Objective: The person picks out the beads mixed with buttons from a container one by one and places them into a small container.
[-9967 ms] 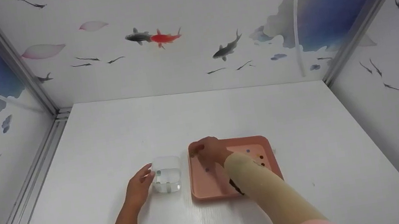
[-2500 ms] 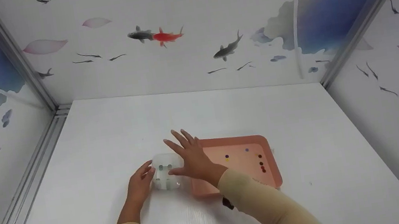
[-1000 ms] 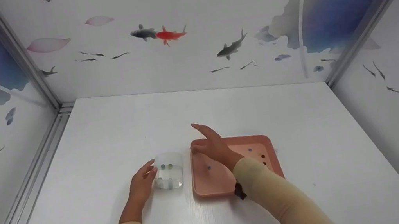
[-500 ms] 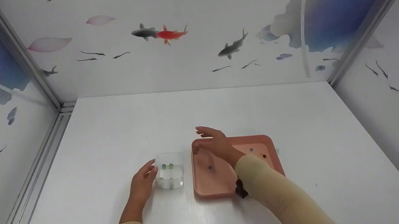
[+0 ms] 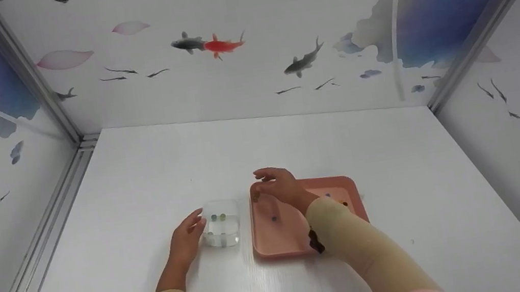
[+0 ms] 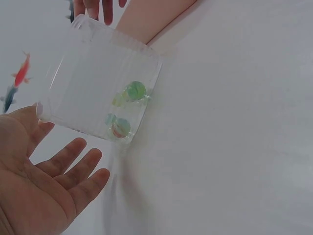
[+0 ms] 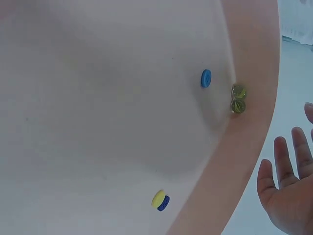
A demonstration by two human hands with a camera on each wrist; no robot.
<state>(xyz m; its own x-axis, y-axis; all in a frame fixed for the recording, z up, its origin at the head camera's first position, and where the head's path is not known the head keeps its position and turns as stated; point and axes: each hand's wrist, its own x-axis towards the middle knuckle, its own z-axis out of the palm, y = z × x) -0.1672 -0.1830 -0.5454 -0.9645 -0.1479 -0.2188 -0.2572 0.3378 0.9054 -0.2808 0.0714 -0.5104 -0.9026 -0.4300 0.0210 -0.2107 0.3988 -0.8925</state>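
A clear plastic container (image 5: pixel 228 210) stands on the white table, with two greenish marbles (image 5: pixel 218 217) inside. My left hand (image 5: pixel 187 238) is at its left side, thumb and index finger right at the wall. The left wrist view shows the other fingers (image 6: pixel 80 174) stretched out, and the marbles (image 6: pixel 135 91) at one end of the container. My right hand (image 5: pixel 281 187) hovers over the far left corner of the pink tray (image 5: pixel 281 253), fingers loosely extended. Two yellow-green marbles (image 7: pixel 238 98) sit together against the tray's wall, just below those fingers.
A blue button (image 7: pixel 206 78) lies near the marbles, and a yellow button (image 7: pixel 158 198) touches a dark blue one (image 7: pixel 164 203). Toward the tray's right side are another blue button (image 5: pixel 328 195) and a dark button (image 5: pixel 345 204), partly behind my right sleeve. Printed walls enclose the table.
My right hand was over the container 2.5 s ago, fingers spread, and has moved right to the tray's corner, where it has lowered slightly. The container shows one more marble than 10 s ago.
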